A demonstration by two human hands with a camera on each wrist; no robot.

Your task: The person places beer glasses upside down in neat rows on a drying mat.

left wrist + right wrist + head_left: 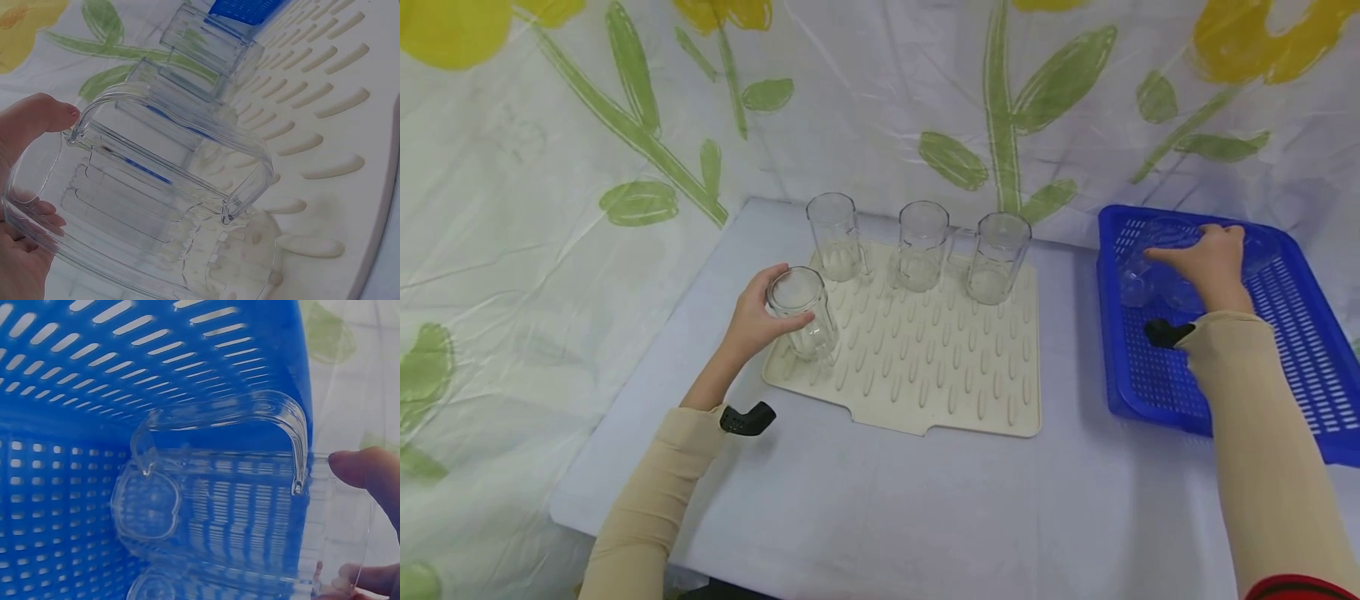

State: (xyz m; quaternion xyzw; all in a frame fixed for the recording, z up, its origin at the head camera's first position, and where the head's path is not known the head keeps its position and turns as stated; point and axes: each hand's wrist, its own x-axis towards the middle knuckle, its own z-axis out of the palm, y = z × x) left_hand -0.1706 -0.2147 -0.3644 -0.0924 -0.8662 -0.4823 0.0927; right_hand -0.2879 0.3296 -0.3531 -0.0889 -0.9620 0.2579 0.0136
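Observation:
My left hand (756, 317) grips a clear glass mug (811, 325) near its top, thumb on one side and fingers on the other. That mug is upright at the front left corner of a cream drying mat (925, 367); its handle (181, 119) shows in the left wrist view. Across the mat's back stand three more clear mugs, one at left (835, 242), one in the middle (922, 254) and one at right (996, 267). Inside the blue basket (1122, 367), my right hand (1213, 262) holds the rim end of another glass mug (244, 519).
Another piece of clear glassware (153, 589) lies beside the held mug in the basket. The basket stands right of the mat on a white-covered table (895, 492). A flower-printed sheet (865, 108) hangs behind and at the left.

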